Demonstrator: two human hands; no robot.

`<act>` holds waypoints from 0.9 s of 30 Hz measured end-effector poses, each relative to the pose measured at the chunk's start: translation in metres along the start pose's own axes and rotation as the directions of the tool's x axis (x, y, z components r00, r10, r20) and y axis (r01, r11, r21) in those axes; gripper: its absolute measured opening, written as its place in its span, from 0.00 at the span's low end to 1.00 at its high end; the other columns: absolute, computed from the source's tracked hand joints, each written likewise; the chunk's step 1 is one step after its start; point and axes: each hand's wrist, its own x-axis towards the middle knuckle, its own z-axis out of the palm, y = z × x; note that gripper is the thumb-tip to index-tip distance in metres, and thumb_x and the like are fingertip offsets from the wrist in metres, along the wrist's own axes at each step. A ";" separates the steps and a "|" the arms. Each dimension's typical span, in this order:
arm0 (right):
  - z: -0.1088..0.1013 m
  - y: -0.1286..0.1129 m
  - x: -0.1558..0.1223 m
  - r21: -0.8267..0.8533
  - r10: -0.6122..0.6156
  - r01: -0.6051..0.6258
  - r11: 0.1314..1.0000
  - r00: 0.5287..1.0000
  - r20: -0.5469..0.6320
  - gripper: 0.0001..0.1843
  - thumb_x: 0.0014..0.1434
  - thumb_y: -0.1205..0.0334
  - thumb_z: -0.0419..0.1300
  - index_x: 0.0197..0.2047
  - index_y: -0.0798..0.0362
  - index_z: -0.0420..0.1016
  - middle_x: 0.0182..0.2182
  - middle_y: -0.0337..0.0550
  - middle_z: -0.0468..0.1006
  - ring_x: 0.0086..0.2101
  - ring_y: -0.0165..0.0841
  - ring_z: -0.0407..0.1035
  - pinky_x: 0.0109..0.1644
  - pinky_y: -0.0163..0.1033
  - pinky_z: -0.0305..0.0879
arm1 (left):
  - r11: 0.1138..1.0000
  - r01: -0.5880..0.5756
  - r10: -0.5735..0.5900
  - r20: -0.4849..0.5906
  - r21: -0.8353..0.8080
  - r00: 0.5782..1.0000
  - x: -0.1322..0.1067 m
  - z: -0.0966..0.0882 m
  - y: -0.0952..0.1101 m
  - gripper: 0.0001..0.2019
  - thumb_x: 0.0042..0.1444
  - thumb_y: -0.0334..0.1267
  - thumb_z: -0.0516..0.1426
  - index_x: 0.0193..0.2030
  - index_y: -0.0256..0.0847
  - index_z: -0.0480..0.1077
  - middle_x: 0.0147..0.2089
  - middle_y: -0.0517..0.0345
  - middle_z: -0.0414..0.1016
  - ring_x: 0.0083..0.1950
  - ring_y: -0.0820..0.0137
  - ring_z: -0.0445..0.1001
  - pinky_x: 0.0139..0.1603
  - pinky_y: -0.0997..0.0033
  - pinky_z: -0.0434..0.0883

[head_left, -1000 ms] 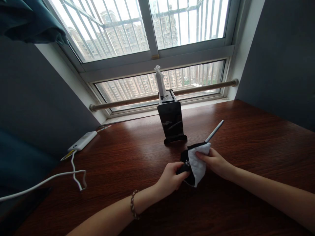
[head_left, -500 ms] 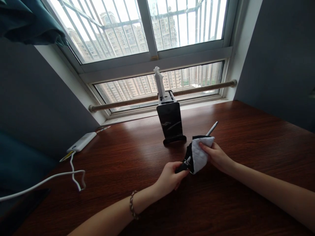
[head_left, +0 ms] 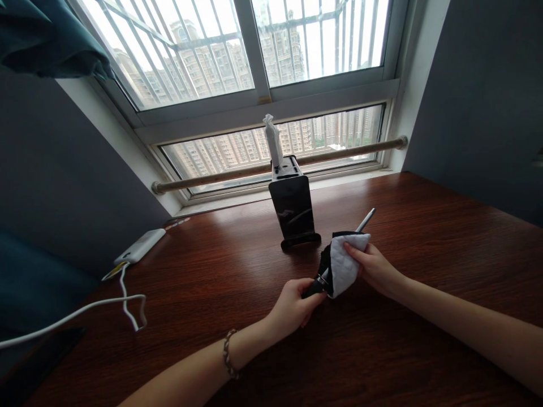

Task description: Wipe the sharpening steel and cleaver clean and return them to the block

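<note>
My left hand [head_left: 291, 305] is closed around the black handle [head_left: 314, 288] of a tool with a slim silver metal shaft [head_left: 365, 220]. It is held slanted over the table, its far end pointing up and to the right. A white and black cloth [head_left: 345, 264] is folded about the middle of the shaft. My right hand [head_left: 375, 268] pinches this cloth, thumb on the white side, fingers mostly hidden behind it. The shaft's bare end sticks out past the cloth, and a short bit shows by the handle. Its exact kind I cannot make out.
A black stand [head_left: 292, 209] with a tissue [head_left: 274, 141] rising from its top stands beyond my hands on the brown wooden table [head_left: 220, 265]. At the left lie a white power strip-like box [head_left: 139, 246] and a white cable [head_left: 85, 311]. A barred window is behind.
Both hands keep their grip, with the cloth and tool in almost the same place. The whole view has shifted very slightly.
</note>
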 end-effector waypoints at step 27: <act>-0.029 -0.039 0.042 0.138 -0.213 0.302 0.943 0.870 -0.445 0.04 0.61 0.69 0.55 0.35 0.59 0.71 0.33 0.41 0.73 0.30 0.26 0.69 0.30 0.30 0.70 | -0.106 -0.157 0.609 0.189 0.982 0.771 0.003 -0.037 -0.008 0.19 0.60 0.29 0.47 0.59 0.28 0.56 0.35 0.51 0.70 0.33 0.65 0.70 0.29 0.68 0.67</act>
